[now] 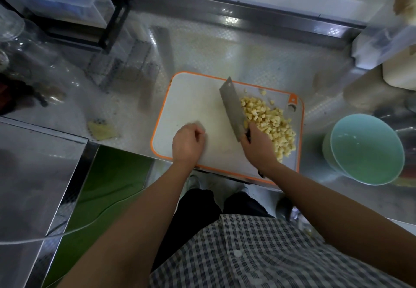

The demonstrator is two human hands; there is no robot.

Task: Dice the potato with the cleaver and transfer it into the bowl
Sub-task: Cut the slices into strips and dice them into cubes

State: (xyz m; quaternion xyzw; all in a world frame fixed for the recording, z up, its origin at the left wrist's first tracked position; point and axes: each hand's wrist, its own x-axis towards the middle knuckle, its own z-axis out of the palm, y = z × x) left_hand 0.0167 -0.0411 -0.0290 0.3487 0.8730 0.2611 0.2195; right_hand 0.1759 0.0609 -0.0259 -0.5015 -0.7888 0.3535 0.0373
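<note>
Shirt (258,254): small gingham check, dark navy/black on white, thin fabric; one round white button (236,252) on the front; trousers (195,215) dark, approx. black, plain; shoes (194,181) pale, whitish, only the toes in view & blurred; left forearm (139,215) & right forearm (326,206) bare, no sleeve edge in view; left hand (188,143) & right hand (256,150) bare.

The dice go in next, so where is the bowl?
In the head view the pale green bowl sits on the counter at the right, just beyond the cutting board's right edge and the pile of diced potato.
</note>
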